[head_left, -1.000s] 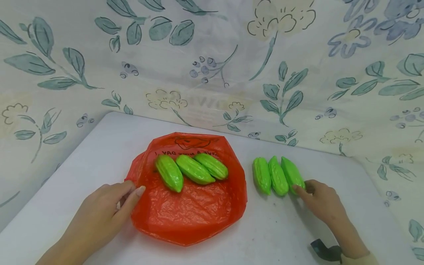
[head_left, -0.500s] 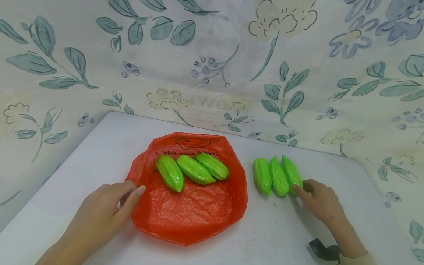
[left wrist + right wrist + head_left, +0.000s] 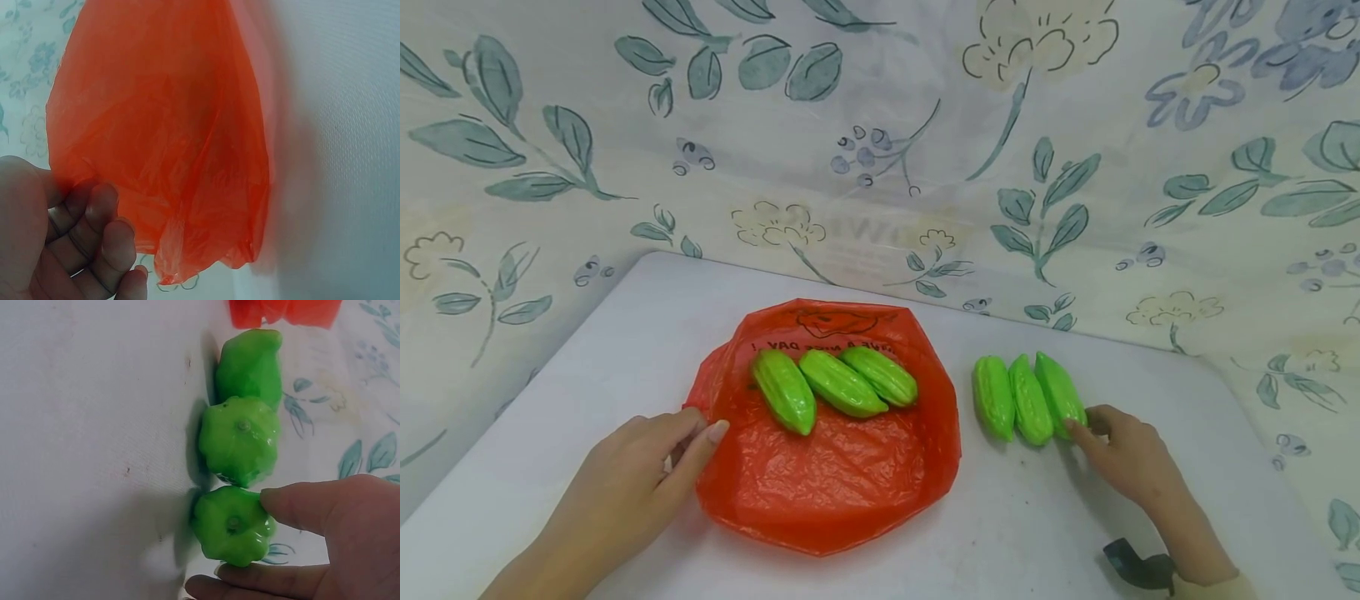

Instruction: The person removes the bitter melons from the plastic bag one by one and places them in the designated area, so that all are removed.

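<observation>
A red plastic bag stands with its mouth spread wide on the white table. Three glossy green, ridged bitter gourds lie side by side inside it. My left hand pinches the bag's left rim between thumb and fingers; the left wrist view has the bag's translucent side beyond the curled fingers. To the right of the bag, three more bitter gourds lie in a row on the table. The rightmost bitter gourd is between the thumb and fingers of my right hand, which grips its near end.
The white table meets a wall covering printed with leaves and flowers at its back edge. A left bitter gourd and a middle one lie close beside the gripped one. A black strap sits at my right wrist.
The rightmost bitter gourd and my right hand have shifted very slightly left, toward the other two. My left hand and the bag have stayed in place.
</observation>
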Available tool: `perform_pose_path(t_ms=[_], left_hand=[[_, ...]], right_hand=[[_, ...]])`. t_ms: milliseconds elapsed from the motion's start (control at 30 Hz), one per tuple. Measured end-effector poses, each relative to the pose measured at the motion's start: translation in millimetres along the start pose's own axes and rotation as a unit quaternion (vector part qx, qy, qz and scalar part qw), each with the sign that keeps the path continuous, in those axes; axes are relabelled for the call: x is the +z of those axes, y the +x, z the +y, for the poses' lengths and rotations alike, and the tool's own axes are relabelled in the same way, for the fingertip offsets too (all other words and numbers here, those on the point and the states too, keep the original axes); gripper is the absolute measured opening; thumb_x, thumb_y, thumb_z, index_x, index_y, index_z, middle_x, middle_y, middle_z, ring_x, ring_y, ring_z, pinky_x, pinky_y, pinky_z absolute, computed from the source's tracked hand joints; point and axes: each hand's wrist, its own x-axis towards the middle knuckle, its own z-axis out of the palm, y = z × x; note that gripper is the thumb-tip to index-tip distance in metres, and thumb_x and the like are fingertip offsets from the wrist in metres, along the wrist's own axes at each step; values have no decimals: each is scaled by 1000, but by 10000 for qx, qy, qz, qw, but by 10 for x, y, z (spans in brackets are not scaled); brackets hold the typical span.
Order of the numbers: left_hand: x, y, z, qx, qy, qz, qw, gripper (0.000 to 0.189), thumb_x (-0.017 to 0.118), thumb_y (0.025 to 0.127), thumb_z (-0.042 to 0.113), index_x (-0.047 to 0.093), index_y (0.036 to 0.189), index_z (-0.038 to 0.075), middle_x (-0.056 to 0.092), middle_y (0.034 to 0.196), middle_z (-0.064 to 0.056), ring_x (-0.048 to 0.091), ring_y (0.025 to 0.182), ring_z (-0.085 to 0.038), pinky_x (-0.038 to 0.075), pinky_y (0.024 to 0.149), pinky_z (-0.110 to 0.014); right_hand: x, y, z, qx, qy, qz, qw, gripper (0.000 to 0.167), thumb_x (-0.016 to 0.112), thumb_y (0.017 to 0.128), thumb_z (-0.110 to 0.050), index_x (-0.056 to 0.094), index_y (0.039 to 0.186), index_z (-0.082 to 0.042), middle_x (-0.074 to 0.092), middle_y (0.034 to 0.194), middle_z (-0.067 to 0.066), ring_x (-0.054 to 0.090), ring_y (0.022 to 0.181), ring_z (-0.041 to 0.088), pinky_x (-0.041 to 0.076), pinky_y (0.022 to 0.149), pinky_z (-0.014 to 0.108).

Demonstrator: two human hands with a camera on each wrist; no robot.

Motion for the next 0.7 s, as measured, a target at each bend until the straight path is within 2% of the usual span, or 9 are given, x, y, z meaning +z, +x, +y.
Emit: perform_pose_path(t_ms=[200, 367, 700], left_hand=[[-1, 4, -8, -63, -48, -57, 10000, 19, 67, 103, 34, 69, 107, 16, 54, 74, 10, 51, 78, -17, 48, 61, -28], [-7, 13, -9, -89, -79, -102, 9999, 18, 66, 104, 35, 68, 105, 17, 54, 75, 9, 52, 79, -17, 48, 61, -28], [-8, -4, 0, -8, -40, -1, 10000, 16, 67, 103, 32, 68, 107, 17, 54, 75, 10, 52, 78, -17, 48, 62, -28]], right_hand=[[-14, -3, -8, -56, -35, 20, 10000, 76, 53, 105, -55, 55, 138, 13, 64, 127, 34, 68, 103, 43, 56, 83, 57], [-5, 2, 8, -23, 20, 38, 10000, 78, 53, 105, -57, 54, 139, 14, 63, 128, 34, 68, 102, 41, 57, 83, 55], [8, 5, 33, -24, 73, 111, 9999, 82, 52, 104, -61, 53, 140, 12, 63, 130, 33, 64, 111, 47, 56, 85, 56]])
